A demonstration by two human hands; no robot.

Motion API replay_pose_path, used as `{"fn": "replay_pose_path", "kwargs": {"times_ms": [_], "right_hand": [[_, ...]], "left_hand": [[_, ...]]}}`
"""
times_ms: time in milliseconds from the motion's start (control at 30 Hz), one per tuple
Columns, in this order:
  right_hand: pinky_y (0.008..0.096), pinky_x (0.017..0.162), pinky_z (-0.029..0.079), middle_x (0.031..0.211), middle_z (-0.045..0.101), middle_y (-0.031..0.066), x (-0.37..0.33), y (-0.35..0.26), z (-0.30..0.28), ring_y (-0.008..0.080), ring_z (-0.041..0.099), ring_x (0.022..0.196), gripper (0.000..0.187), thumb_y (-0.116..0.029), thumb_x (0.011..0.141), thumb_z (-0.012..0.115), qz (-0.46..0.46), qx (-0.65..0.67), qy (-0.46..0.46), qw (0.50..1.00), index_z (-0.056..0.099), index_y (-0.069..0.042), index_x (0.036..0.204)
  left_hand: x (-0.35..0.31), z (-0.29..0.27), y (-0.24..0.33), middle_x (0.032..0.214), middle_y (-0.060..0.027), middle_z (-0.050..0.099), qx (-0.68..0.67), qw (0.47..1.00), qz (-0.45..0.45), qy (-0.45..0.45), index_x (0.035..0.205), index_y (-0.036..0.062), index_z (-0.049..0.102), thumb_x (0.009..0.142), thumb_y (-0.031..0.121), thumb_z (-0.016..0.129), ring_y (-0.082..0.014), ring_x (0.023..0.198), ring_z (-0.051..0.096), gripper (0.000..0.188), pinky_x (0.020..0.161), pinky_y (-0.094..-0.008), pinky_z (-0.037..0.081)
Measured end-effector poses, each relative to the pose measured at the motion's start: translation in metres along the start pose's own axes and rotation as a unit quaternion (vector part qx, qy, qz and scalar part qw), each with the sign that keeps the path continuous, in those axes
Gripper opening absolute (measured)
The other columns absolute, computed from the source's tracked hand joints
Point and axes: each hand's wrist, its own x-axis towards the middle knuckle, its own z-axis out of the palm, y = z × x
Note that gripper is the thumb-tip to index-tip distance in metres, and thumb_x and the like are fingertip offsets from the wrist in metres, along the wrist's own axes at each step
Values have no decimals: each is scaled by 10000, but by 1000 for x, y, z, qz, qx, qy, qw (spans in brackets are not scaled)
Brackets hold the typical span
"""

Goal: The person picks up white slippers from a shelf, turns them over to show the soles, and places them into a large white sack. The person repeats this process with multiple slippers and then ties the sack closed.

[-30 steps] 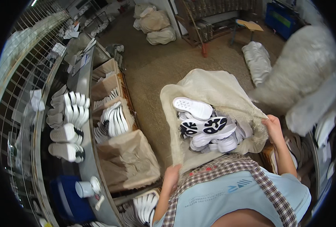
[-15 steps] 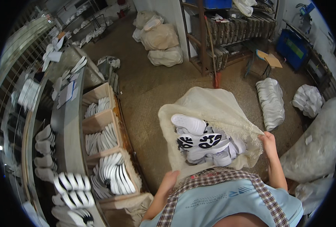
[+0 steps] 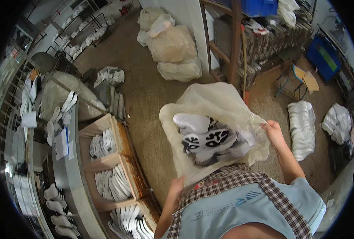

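A cream woven sack (image 3: pixel 220 92) hangs open-mouthed in front of my body. Inside lie several white shoe soles; a plain pale sole (image 3: pixel 191 122) rests at the upper left, and a black-and-white patterned sole (image 3: pixel 217 138) lies near the middle. My right hand (image 3: pixel 274 132) pinches the sack's right corner and pulls its edge taut. At the near left edge, my left hand (image 3: pixel 176 189) is closed on the sack's rim, with its fingers partly hidden. The sack's bottom is out of sight.
On the left, a long bench (image 3: pixel 71 167) runs beside wooden bins (image 3: pixel 121 157) filled with white soles. Bulging sacks (image 3: pixel 173 44) are piled ahead by the wall. A wooden rack (image 3: pixel 235 44), a small chair (image 3: pixel 298 81) and a wrapped white stack (image 3: pixel 301 129) stand to the right.
The view has shifted: the bins sit lower in the picture, and the rack and wrapped stack farther right. Both hands still hold the sack, whose mouth has moved slightly up and left in view.
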Motion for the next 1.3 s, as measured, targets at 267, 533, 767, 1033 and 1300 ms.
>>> {"fn": "replay_pose_path", "kwargs": {"times_ms": [267, 533, 767, 1033, 1300], "right_hand": [[251, 527, 381, 599, 520, -8, 218, -23, 98, 91, 433, 535, 134, -104, 826, 550, 59, -104, 72, 990, 597, -31, 724], [321, 665, 467, 835, 614, 64, 508, 24, 135, 187, 577, 742, 235, -197, 852, 559, 105, -39, 102, 988, 600, 15, 943], [318, 691, 474, 918, 624, 110, 633, 133, 138, 184, 587, 803, 327, -216, 847, 589, 172, -57, 109, 977, 572, 63, 1016], [296, 730, 437, 875, 607, 134, 672, 128, 131, 171, 572, 822, 326, -273, 878, 556, 102, -214, -53, 970, 571, 37, 977], [358, 785, 427, 949, 594, 160, 756, 163, 187, 244, 562, 878, 421, -352, 886, 514, 78, -296, -11, 952, 529, 34, 1053]], "left_hand": [[169, -45, 165, 765, -61, 605, -41, 986, 139, -81, 919, -22, 616, 881, 307, 509, -143, 669, 548, 348, 580, -288, 408], [428, -17, 300, 955, -141, 634, -87, 989, 10, -116, 1048, -66, 590, 913, 286, 494, -216, 856, 588, 389, 789, -349, 437], [587, -11, 247, 853, -218, 635, 213, 976, 42, 34, 918, -68, 614, 891, 269, 510, -373, 779, 609, 354, 716, -424, 462], [551, 52, 312, 1138, -288, 544, 143, 970, 63, 184, 1254, -38, 410, 834, 60, 486, -380, 1058, 546, 438, 891, -398, 422], [552, 37, 497, 1175, -159, 525, -338, 923, 129, 131, 1277, 46, 411, 885, 29, 456, -227, 1066, 545, 395, 907, -338, 456]]}}
